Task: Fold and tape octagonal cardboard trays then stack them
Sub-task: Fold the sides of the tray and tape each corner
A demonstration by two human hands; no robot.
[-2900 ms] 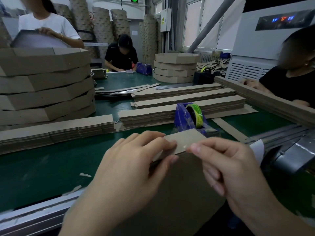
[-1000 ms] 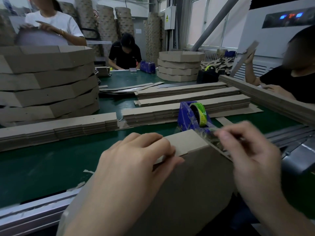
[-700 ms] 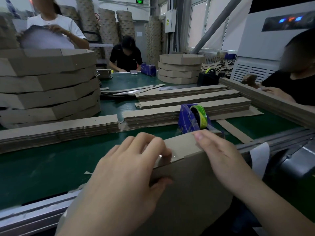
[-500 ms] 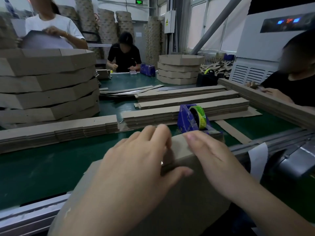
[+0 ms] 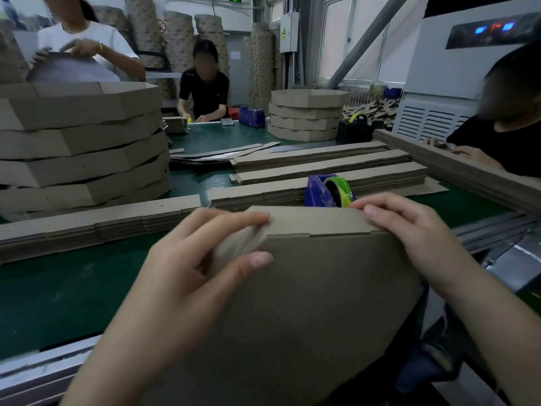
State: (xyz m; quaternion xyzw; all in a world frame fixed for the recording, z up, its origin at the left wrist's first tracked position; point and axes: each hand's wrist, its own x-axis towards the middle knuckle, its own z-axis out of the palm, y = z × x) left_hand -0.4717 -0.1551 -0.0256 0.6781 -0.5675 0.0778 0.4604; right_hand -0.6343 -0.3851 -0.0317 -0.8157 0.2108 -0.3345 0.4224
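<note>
1. Half a second ago the left hand (image 5: pixel 187 268) lay flat over the corner of the tray (image 5: pixel 307 303) and the right fingers pressed on its top edge close beside it. Now the two hands are well apart, and a whole side flap between them is free to see.
2. About a second ago the right hand (image 5: pixel 415 238) was pulling tape from the tape dispenser (image 5: pixel 328 192). Now it is back on the cardboard, so I judge that one corner is already taped and the hands are moving on to fold the next flap.
3. The tray is near the person, leaning from the near edge of the green table (image 5: pixel 58 288) toward the lap, with its wide base facing the camera and the folded flap on top.
4. Left hand: palm down, fingers bent over the left end of the flap, thumb under, on the base panel. It pinches the corner fold between thumb and fingers.
5. Right hand: it comes from the right, fingers curled over the right end of the flap, just in front of the dispenser. It is grasping the edge; the thumb is hidden behind the cardboard.
6. The finished stack (image 5: pixel 79 148) stands far left on the table, and flat blanks (image 5: pixel 96 224) lie in front of it.
</note>
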